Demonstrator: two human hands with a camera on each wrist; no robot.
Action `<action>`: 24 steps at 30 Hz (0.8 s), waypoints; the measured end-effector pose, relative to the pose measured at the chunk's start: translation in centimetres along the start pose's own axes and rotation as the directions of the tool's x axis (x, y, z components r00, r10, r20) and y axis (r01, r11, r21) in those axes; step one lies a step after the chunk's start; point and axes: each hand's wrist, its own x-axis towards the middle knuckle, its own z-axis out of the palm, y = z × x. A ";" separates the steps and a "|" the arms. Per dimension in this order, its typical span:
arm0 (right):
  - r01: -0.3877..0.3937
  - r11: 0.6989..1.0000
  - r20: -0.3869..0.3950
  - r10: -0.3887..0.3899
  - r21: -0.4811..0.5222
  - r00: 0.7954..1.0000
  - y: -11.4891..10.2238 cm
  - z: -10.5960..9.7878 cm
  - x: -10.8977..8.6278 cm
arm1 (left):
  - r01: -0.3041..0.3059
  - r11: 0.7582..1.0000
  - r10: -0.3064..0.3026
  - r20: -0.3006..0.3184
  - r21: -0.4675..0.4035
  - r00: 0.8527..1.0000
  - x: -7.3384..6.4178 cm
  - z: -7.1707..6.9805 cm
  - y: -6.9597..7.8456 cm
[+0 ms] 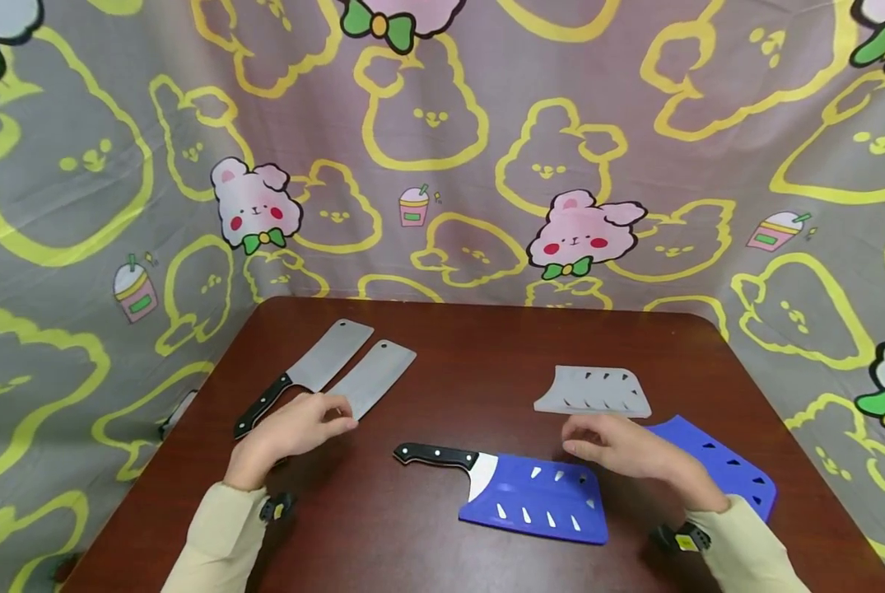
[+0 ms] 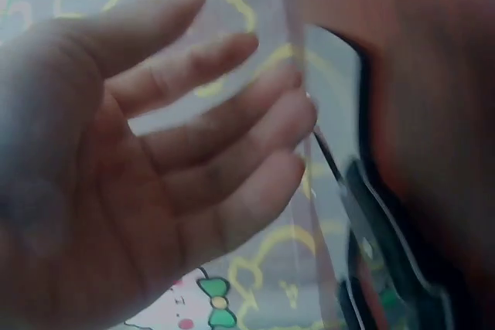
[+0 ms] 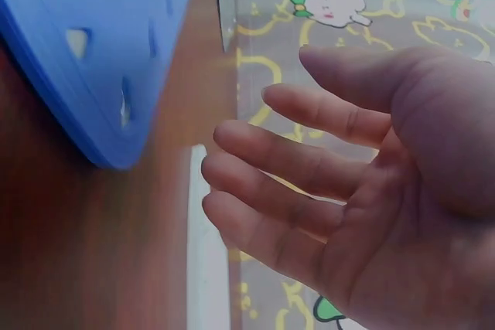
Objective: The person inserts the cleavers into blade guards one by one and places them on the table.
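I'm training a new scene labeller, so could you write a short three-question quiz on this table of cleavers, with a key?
1. Count: in the head view, how many bare-bladed cleavers lie on the left part of the table?

2. True or false: neither the left hand nor the right hand grips anything.

3. Multiple choice: what covers the blade of the middle cleaver?
A. A white cover
B. A blue cover
C. Nothing

Key
1. Two, side by side and slanted.
2. True; both wrist views show the fingers apart from any handle or cover.
3. B; the black handle sticks out from it.
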 end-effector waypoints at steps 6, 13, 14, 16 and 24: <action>-0.041 0.997 -0.035 0.039 -0.068 0.999 0.7 -1.1 0.8 | 0.107 0.990 -0.102 -0.053 0.098 0.993 -0.4 0.9 -1.8; -0.103 0.978 -0.084 0.089 -0.183 0.992 2.0 -2.6 1.5 | 0.190 0.974 -0.182 -0.075 0.125 0.980 -1.4 1.3 -2.8; -0.114 0.976 -0.084 0.100 -0.184 0.991 2.1 -2.8 1.4 | 0.199 0.972 -0.189 -0.082 0.129 0.979 -1.5 1.3 -2.9; -0.134 0.973 -0.080 0.120 -0.189 0.989 2.4 -3.2 1.0 | 0.211 0.968 -0.199 -0.097 0.134 0.975 -1.7 1.3 -3.0; -0.200 0.963 -0.079 0.189 -0.182 0.979 3.5 -4.8 -1.6 | 0.237 0.960 -0.223 -0.109 0.150 0.969 -1.8 1.3 -3.4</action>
